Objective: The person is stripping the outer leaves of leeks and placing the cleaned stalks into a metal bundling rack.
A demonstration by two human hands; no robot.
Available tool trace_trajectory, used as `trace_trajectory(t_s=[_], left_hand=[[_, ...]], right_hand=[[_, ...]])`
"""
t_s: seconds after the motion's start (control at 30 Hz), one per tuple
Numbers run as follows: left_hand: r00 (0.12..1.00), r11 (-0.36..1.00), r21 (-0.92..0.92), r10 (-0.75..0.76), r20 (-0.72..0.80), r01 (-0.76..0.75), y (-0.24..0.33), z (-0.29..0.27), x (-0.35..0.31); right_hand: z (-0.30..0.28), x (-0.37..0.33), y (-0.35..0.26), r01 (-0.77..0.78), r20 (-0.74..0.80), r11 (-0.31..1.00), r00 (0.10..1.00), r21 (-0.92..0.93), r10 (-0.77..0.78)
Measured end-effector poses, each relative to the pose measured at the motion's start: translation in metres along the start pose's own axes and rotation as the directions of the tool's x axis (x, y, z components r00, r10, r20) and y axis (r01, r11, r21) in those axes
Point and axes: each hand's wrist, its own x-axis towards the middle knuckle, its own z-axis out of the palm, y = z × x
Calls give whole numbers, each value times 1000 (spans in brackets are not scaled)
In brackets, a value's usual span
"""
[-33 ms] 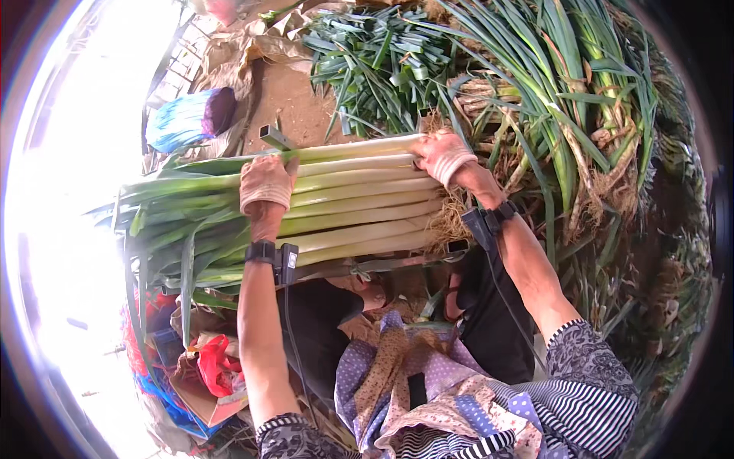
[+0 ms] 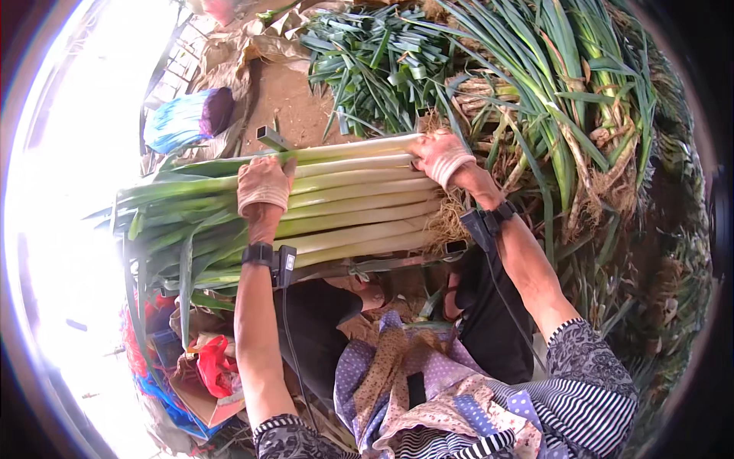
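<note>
A row of long green onions (image 2: 359, 210) lies side by side across a low metal rack (image 2: 272, 138), white stalks and roots to the right, green leaves fanned out to the left. My left hand (image 2: 264, 183) is closed over the farthest green onion (image 2: 352, 148), where its white turns green. Around the root end of that same stalk, the fingers of my right hand (image 2: 443, 157) are curled. Both hands wear pale coverings up to the wrist. My palms and some fingertips are hidden.
Cut green leaves (image 2: 378, 69) are heaped beyond the rack. Untrimmed green onions with dirty roots (image 2: 604, 145) lie at the far right. A blue and purple bundle (image 2: 187, 121) sits at the far left. Near left are a red plastic bag (image 2: 216, 366) and a cardboard box (image 2: 202, 405).
</note>
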Motion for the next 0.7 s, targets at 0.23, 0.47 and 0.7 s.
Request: trace_trajectory(t_s=[0.23, 0.47, 0.7], left_hand=[[995, 998, 55, 26, -101, -20, -8, 5, -5], [996, 999, 36, 33, -84, -30, -2, 7, -6], [995, 998, 7, 57, -76, -56, -7, 2, -12]], right_hand=[[3, 17, -21, -77, -148, 978, 983, 192, 107], [8, 15, -11, -81, -25, 955, 995, 284, 91], [-9, 1, -46, -150, 75, 982, 987, 116, 142]])
